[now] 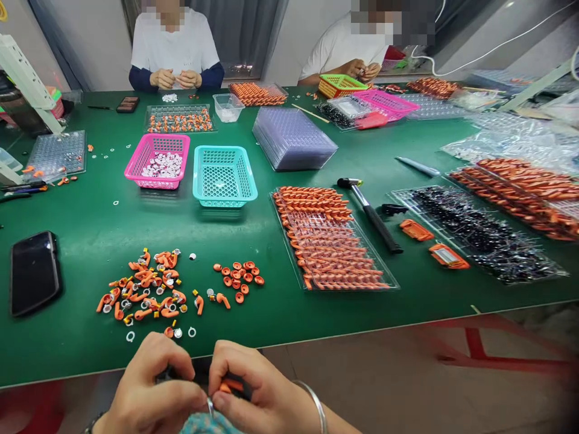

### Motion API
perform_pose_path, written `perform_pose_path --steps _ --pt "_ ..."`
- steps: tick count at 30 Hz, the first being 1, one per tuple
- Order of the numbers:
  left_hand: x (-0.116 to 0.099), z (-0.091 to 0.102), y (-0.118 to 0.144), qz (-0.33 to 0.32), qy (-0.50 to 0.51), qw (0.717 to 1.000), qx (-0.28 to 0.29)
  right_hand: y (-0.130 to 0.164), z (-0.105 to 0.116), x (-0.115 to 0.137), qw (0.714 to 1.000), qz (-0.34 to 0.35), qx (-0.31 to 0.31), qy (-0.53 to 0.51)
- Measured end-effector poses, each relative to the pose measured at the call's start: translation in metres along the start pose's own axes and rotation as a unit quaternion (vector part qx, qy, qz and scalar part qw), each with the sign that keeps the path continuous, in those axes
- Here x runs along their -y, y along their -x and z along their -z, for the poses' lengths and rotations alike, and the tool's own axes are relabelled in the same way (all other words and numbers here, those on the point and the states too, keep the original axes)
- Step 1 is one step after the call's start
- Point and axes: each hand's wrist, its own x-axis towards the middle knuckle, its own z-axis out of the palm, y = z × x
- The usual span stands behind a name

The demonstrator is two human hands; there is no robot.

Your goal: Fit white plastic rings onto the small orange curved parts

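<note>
My right hand (pixel 253 383) pinches orange piece (pixel 233 384), lying crosswise; silvery part (pixel 210 406) just left of it, by left hand (pixel 151 389), whose hold unclear.

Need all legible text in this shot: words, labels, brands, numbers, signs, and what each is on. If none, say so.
None can be read with certainty.
White shirt of the person at the far side, left: small chest print, too small and blurred to read.
Phone: no lettering visible.
Hammer: no legible marking.
</note>
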Motion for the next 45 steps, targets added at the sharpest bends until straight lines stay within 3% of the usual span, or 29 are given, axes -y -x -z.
perform_pose_path --steps 3,6,8,11,13,18,23,27,32,38,42,45 --pt "-0.001 -0.007 0.005 -0.061 -0.038 0.995 -0.072 0.003 -0.006 0.0 0.999 0.033 -0.038 0.021" --pt "-0.001 -0.007 0.006 -0.078 -0.047 0.993 -0.077 0.006 -0.01 -0.002 0.994 0.059 -0.082 0.032" --pt "0.001 -0.003 0.004 -0.06 -0.049 0.997 -0.031 0.008 -0.009 -0.003 0.989 0.058 -0.131 0.034" --pt "0.011 0.007 -0.002 -0.012 -0.072 0.994 0.085 0.007 -0.001 -0.005 0.977 0.038 -0.21 0.006" --pt "0.024 0.015 -0.011 0.006 -0.118 0.984 0.134 0.006 0.005 -0.007 0.972 0.025 -0.233 -0.033" --pt "0.068 0.026 -0.062 0.008 -0.237 0.97 0.061 0.003 0.012 -0.014 0.97 -0.042 -0.23 -0.071" --pt "0.099 0.019 -0.119 0.015 -0.255 0.964 0.078 0.003 0.012 -0.017 0.973 -0.093 -0.209 0.021" --pt "0.107 0.012 -0.133 0.029 -0.234 0.968 0.081 0.002 0.016 -0.016 0.974 -0.096 -0.201 0.045" --pt "0.097 0.011 -0.125 0.061 -0.183 0.98 0.053 -0.004 0.02 -0.015 0.971 -0.091 -0.209 0.074" --pt "0.054 0.001 -0.092 0.13 -0.025 0.991 0.038 -0.013 0.017 -0.006 0.966 -0.069 -0.232 0.092" --pt "0.032 -0.008 -0.065 0.169 0.095 0.98 0.051 -0.016 0.01 -0.002 0.963 -0.064 -0.227 0.129" --pt "0.026 -0.013 -0.049 0.227 0.194 0.954 0.027 -0.015 0.006 -0.002 0.961 -0.076 -0.226 0.139"
